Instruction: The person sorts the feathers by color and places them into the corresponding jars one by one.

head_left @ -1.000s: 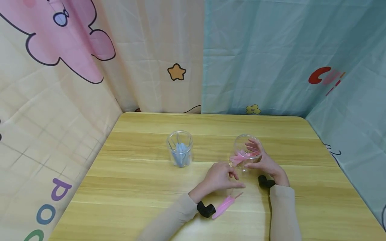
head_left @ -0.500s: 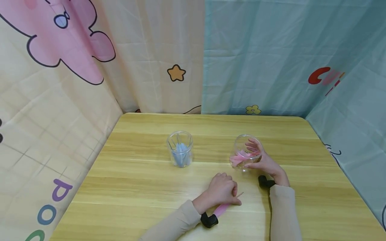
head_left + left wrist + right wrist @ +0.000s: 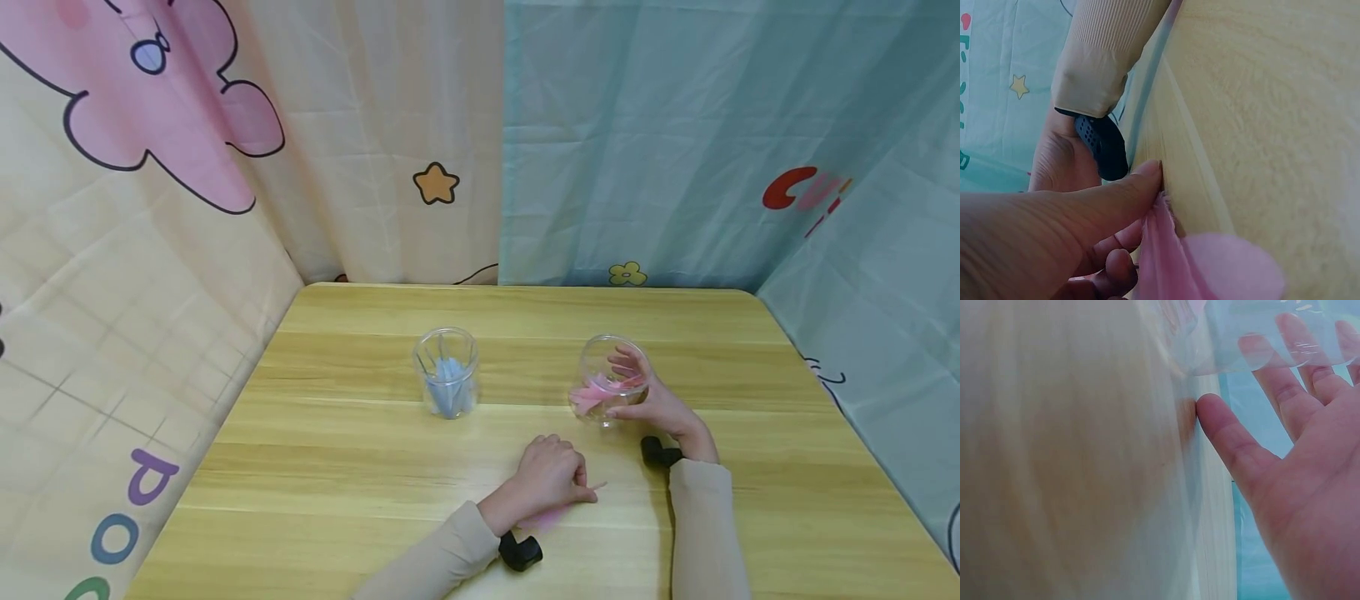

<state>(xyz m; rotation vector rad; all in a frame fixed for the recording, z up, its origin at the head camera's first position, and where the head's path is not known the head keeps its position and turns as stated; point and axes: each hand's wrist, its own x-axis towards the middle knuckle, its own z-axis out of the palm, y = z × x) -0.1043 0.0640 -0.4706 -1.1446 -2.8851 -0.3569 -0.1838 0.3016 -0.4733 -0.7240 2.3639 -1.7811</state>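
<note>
My left hand (image 3: 546, 475) pinches a folded pink cocktail umbrella (image 3: 543, 518) near the table's front; its thin stick pokes out past the fingertips to the right. In the left wrist view the thumb lies at the upper edge of the pink canopy (image 3: 1166, 262), and the fingers behind are partly hidden. My right hand (image 3: 660, 408) stands around the right side of a clear glass (image 3: 611, 337) with pink umbrellas inside. In the right wrist view its fingers, fairly straight and spread, show through the glass wall (image 3: 1222, 362); the thumb (image 3: 1210, 406) lies low, apart from them.
A second clear glass (image 3: 446, 331) stands upright to the left, holding folded blue umbrellas (image 3: 450, 387) with their sticks up. Both glasses are on a wood-grain table (image 3: 322, 467). Printed curtains (image 3: 360, 150) enclose its back and sides. Each wrist wears a black device (image 3: 521, 552).
My left hand has come down from near the right glass, toward the front, onto the pink umbrella and taken it in a pinch. The right hand and both glasses stay where they were.
</note>
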